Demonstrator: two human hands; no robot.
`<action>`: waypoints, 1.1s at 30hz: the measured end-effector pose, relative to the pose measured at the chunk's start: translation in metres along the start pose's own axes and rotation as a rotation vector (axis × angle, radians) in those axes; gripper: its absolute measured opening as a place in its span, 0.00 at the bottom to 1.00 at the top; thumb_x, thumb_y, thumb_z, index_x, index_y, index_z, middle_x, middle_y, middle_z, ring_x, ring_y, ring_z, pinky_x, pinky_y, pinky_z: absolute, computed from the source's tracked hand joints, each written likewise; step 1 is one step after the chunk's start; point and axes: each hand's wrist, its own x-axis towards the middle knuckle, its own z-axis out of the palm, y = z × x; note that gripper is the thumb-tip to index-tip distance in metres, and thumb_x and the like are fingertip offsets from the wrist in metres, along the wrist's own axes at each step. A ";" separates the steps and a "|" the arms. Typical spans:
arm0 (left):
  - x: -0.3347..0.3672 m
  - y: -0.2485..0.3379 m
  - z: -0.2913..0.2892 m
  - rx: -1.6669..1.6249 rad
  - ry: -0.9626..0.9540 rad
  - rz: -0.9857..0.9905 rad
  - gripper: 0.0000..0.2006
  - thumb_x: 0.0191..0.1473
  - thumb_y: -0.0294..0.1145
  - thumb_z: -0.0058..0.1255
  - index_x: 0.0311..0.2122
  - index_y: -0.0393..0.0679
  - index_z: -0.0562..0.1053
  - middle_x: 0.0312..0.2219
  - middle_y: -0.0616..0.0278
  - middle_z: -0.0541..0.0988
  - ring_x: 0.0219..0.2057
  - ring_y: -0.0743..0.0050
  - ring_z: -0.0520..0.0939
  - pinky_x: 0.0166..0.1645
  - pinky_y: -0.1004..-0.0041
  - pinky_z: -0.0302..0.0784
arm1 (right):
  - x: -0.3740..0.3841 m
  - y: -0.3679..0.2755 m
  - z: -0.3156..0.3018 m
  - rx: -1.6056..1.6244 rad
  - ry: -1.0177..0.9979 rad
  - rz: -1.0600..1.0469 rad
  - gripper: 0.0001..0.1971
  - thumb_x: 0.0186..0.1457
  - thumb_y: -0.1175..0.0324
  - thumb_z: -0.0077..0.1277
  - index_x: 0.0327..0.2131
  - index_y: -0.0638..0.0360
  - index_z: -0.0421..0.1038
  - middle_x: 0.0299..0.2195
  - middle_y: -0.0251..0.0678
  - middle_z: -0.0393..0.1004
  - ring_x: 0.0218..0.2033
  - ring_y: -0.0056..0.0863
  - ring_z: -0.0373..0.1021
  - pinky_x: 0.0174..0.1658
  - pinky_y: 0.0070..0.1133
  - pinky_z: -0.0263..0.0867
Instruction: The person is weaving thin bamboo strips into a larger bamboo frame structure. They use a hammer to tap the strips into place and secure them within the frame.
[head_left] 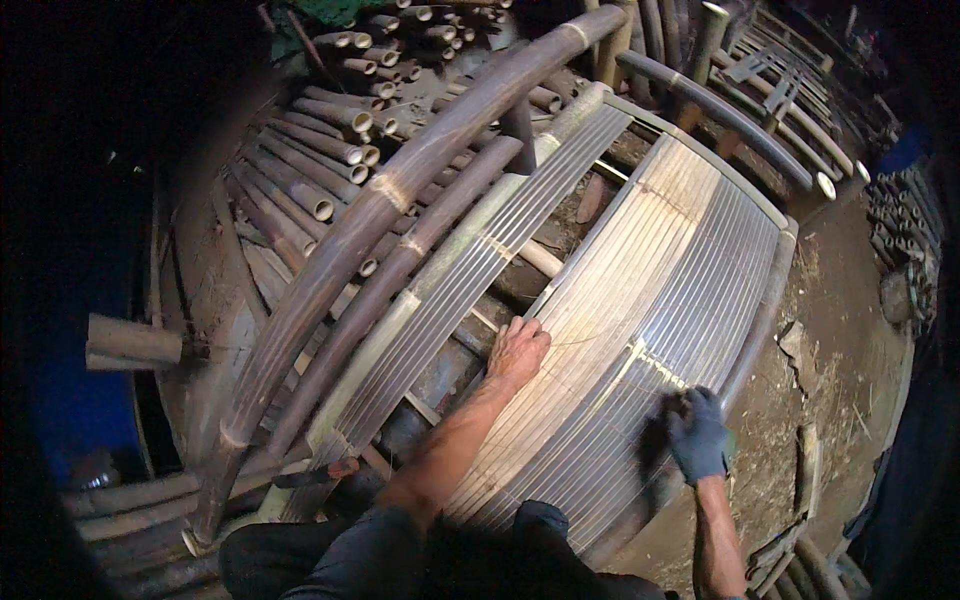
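Note:
A bench-like bamboo frame with a seat of long thin slats lies before me. Pale bamboo slats (600,280) run along the middle of the seat, with dark bamboo slats (700,290) to their right. My bare left hand (520,352) is at the left edge of the pale slats, its fingers bent over that edge beside an open gap. My right hand (698,440), in a grey glove, is closed low over the dark slats near the right rail (752,350). Whatever it may hold is hidden by the curled fingers and shadow.
Thick dark bamboo poles (390,190) form the backrest at the left. Cut bamboo poles (310,160) are stacked behind it. A tool with a reddish-brown handle (342,467) lies at lower left. Another bamboo frame (770,130) stands far right, above a dirt floor (835,300) with scraps.

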 end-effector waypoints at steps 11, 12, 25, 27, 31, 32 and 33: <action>-0.016 -0.016 -0.044 -0.664 -0.089 -0.102 0.08 0.49 0.29 0.50 0.34 0.40 0.68 0.28 0.56 0.73 0.32 0.61 0.75 0.38 0.64 0.69 | 0.128 -0.143 0.057 0.173 -0.828 -0.333 0.24 0.48 0.62 0.57 0.48 0.58 0.67 0.41 0.45 0.73 0.43 0.41 0.70 0.50 0.30 0.64; -0.020 -0.013 -0.044 -0.762 0.039 -0.096 0.10 0.47 0.28 0.53 0.35 0.40 0.68 0.20 0.58 0.71 0.23 0.69 0.74 0.30 0.70 0.69 | 0.139 -0.140 0.048 0.358 -0.867 -0.317 0.17 0.52 0.60 0.56 0.43 0.56 0.72 0.37 0.38 0.77 0.37 0.30 0.73 0.47 0.25 0.66; -0.041 -0.087 0.038 -1.061 0.168 -0.979 0.19 0.44 0.18 0.44 0.45 0.33 0.73 0.38 0.54 0.78 0.41 0.71 0.77 0.46 0.76 0.70 | 0.217 -0.225 0.167 -0.599 -0.397 -0.828 0.09 0.45 0.66 0.48 0.26 0.54 0.78 0.27 0.40 0.77 0.31 0.38 0.75 0.35 0.30 0.69; -0.031 -0.095 0.043 -0.986 0.015 -0.890 0.25 0.44 0.18 0.44 0.51 0.32 0.66 0.51 0.53 0.70 0.49 0.71 0.72 0.53 0.74 0.66 | 0.201 -0.230 0.205 -0.530 -0.789 -0.761 0.11 0.50 0.66 0.46 0.33 0.49 0.79 0.35 0.41 0.78 0.37 0.37 0.75 0.37 0.31 0.70; -0.026 -0.095 0.044 -1.361 -0.039 -0.824 0.17 0.48 0.23 0.49 0.46 0.34 0.70 0.44 0.58 0.75 0.44 0.73 0.74 0.50 0.74 0.67 | 0.222 -0.217 0.234 -0.476 -1.063 -0.819 0.11 0.50 0.67 0.46 0.34 0.54 0.78 0.38 0.42 0.77 0.39 0.40 0.74 0.41 0.31 0.69; -0.027 -0.095 0.042 -1.406 -0.071 -0.833 0.15 0.49 0.25 0.50 0.45 0.35 0.72 0.41 0.59 0.77 0.41 0.74 0.75 0.48 0.74 0.69 | 0.228 -0.213 0.231 -0.497 -1.045 -0.907 0.11 0.50 0.68 0.45 0.34 0.55 0.78 0.38 0.42 0.77 0.39 0.41 0.74 0.41 0.31 0.69; -0.030 -0.094 0.039 -1.276 -0.039 -0.868 0.14 0.50 0.26 0.51 0.43 0.35 0.73 0.37 0.61 0.77 0.38 0.75 0.75 0.45 0.75 0.70 | 0.232 -0.211 0.225 -0.517 -1.027 -0.993 0.12 0.49 0.68 0.45 0.35 0.56 0.77 0.38 0.42 0.77 0.38 0.43 0.74 0.41 0.32 0.69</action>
